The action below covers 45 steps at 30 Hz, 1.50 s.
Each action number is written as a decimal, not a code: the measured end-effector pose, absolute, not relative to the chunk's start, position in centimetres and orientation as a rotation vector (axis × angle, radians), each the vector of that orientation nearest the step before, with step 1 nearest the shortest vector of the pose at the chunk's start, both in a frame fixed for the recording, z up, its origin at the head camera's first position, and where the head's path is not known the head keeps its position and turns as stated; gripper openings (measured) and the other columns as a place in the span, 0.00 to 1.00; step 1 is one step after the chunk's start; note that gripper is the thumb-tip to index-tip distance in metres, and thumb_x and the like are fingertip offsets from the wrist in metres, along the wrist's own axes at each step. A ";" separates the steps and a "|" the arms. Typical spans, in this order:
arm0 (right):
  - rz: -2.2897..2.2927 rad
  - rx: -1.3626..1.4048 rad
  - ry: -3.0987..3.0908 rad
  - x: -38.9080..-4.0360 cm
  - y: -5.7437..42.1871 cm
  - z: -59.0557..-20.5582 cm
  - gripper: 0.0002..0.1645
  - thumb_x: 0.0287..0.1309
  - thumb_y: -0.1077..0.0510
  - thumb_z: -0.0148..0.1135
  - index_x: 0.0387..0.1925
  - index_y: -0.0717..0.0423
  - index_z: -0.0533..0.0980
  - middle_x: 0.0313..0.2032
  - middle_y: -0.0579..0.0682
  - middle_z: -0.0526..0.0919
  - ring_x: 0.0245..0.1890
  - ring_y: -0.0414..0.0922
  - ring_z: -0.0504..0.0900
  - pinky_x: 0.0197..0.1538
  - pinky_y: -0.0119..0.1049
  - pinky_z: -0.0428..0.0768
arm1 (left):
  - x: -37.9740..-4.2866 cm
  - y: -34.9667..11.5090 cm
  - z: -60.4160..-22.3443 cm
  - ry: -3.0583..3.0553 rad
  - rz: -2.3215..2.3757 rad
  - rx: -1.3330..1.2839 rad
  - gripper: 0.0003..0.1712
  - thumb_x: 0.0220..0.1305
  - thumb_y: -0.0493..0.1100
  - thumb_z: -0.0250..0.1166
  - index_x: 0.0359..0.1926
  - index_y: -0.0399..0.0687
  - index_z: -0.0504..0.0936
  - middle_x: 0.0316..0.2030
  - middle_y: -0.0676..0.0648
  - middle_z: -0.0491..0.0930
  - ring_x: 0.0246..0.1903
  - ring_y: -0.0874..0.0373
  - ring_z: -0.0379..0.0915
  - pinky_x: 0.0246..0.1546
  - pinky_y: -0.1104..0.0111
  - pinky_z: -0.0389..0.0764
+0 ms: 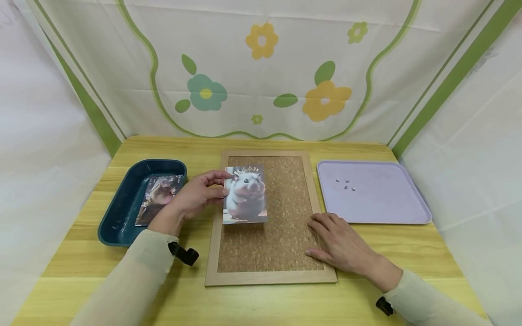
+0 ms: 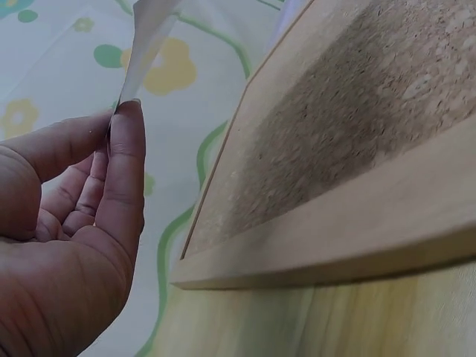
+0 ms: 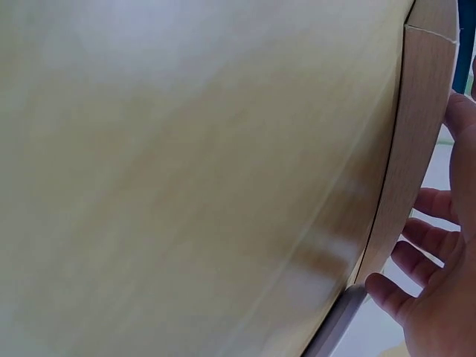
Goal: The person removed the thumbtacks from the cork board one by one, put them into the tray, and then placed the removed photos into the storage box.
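My left hand (image 1: 197,194) pinches a picture card (image 1: 246,197) by its left edge, between thumb and fingertips. The card shows a white hamster wearing a crown. It hangs over the upper left part of a wood-framed corkboard (image 1: 281,240) and casts a shadow on the cork. From the left wrist view, the card (image 2: 145,41) appears nearly edge-on, above the board's frame (image 2: 335,245). My right hand (image 1: 344,244) rests on the corkboard's right side, fingers loosely spread along the frame. In the right wrist view its fingertips lie along that frame (image 3: 401,149).
Left of the board stands a dark teal tray (image 1: 118,222) with another animal picture card (image 1: 157,199) in it, partly behind my left wrist. At the right, a lilac tray (image 1: 383,194) bears several small metallic pieces (image 1: 346,187). A flowered cloth (image 1: 261,90) hangs behind the wooden table (image 1: 265,305).
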State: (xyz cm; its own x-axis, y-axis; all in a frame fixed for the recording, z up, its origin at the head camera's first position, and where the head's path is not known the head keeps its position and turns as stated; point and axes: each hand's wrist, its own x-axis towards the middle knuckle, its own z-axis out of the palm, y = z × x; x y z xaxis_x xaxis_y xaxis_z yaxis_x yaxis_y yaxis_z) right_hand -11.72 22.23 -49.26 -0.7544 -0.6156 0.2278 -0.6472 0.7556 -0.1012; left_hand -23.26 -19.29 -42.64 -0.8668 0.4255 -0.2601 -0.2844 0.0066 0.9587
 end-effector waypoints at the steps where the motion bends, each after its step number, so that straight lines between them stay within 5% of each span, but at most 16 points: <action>1: 0.257 1.005 -2.772 -11.7 22.2 -49.3 0.45 0.64 0.29 0.67 0.66 0.59 0.77 0.65 0.59 0.78 0.64 0.58 0.76 0.67 0.57 0.75 | -23.3 -19.4 -42.6 1.800 1.914 0.140 0.23 0.73 0.27 0.62 0.65 0.43 0.76 0.50 0.47 0.71 0.41 0.59 0.80 0.45 0.66 0.88; 22: 0.272 0.993 -2.791 -11.6 22.1 -49.1 0.45 0.64 0.29 0.66 0.67 0.58 0.77 0.66 0.59 0.77 0.65 0.58 0.75 0.67 0.57 0.75 | -23.0 -22.9 -40.4 1.855 1.849 0.129 0.24 0.73 0.30 0.64 0.67 0.41 0.75 0.43 0.51 0.79 0.38 0.61 0.82 0.45 0.67 0.89; 45: 0.264 0.983 -2.804 -11.6 22.1 -49.1 0.45 0.65 0.29 0.66 0.68 0.58 0.76 0.66 0.58 0.77 0.66 0.58 0.75 0.68 0.57 0.75 | -22.9 -24.0 -40.2 1.967 1.793 0.179 0.24 0.74 0.33 0.66 0.67 0.45 0.73 0.52 0.47 0.73 0.39 0.60 0.78 0.43 0.68 0.87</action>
State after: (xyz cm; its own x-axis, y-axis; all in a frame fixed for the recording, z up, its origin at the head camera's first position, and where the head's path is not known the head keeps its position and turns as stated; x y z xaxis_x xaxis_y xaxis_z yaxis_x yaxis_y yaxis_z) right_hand -11.58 22.07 -49.08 -0.7717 -0.6016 0.2063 -0.6296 0.7686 -0.1135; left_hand -22.88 -24.01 -40.17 -0.8810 0.4007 -0.2515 -0.2134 0.1379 0.9672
